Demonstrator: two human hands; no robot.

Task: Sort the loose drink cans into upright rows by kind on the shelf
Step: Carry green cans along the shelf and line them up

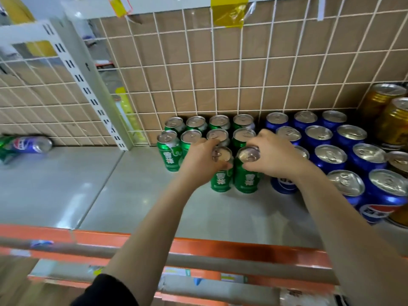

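Several green cans stand upright in rows at the back middle of the grey shelf (pixel 132 195). My left hand (pixel 201 162) grips a front green can (pixel 221 180) round its top. My right hand (pixel 273 155) grips the green can next to it (pixel 247 177) the same way. Both cans stand upright on the shelf, side by side. To their right several blue cans (pixel 331 155) stand in upright rows. Gold cans (pixel 393 120) stand at the far right. On the left shelf section a blue can (pixel 28 145) and a green can (pixel 5 149) lie on their sides.
A white wire grid (pixel 220 74) backed by cardboard closes the rear of the shelf. A white slotted upright (pixel 88 89) divides the two shelf sections. An orange rail (pixel 198 244) runs along the front edge.
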